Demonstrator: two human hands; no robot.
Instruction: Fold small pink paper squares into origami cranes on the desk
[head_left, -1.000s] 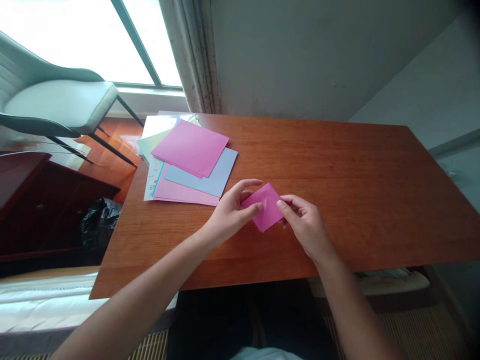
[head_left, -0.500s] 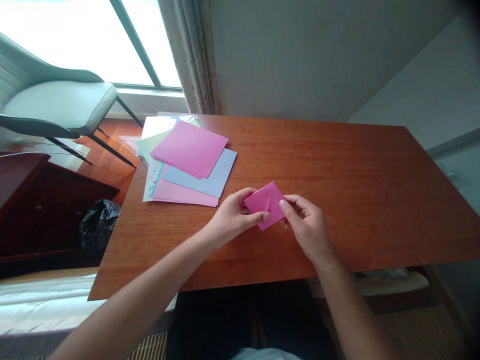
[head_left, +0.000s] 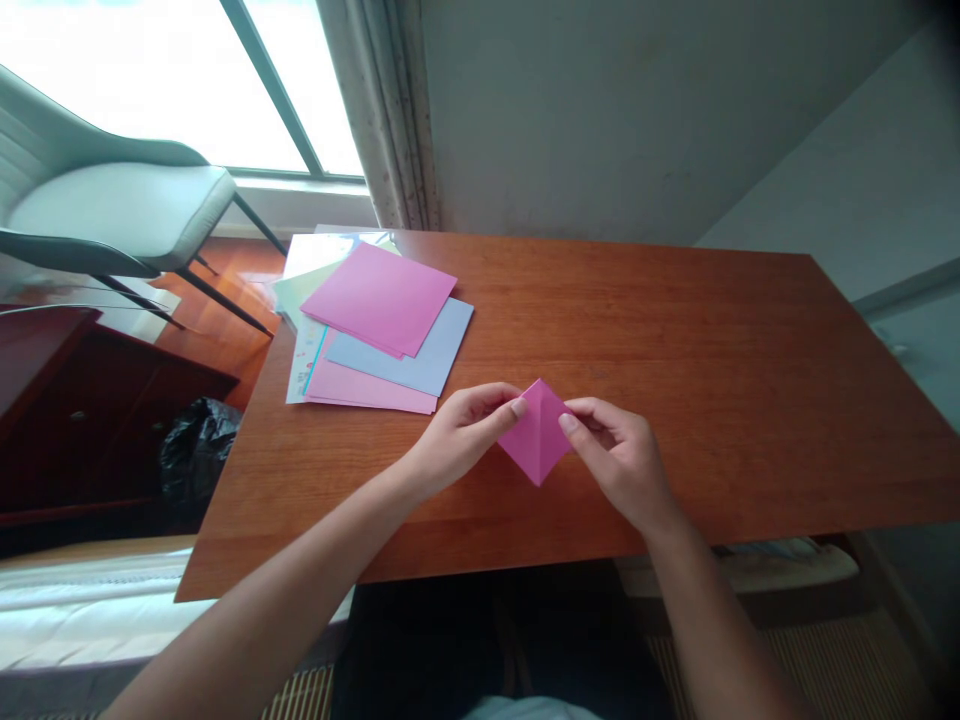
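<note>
A small folded piece of pink paper [head_left: 538,440], diamond-shaped with a crease running down its middle, is held up between both hands over the near part of the table. My left hand [head_left: 469,425] pinches its upper left edge, thumb on top and fingers behind. On the right corner, my right hand [head_left: 619,450] grips it the same way, with the thumb on the front face. One point of the diamond faces away from me and another toward me. The fingertips behind the paper are hidden.
Left of the hands, a pile of paper sheets lies on the brown wooden table [head_left: 675,360]: pink sheets [head_left: 382,298] on top, a grey-blue sheet [head_left: 435,350] beneath. Beyond the table's left edge are a pale chair [head_left: 120,210] and a black plastic bag [head_left: 199,450].
The folded paper has turned so its points face straight away and toward me, and it sits slightly nearer. My left thumb has shifted from its lower part to the upper left edge.
</note>
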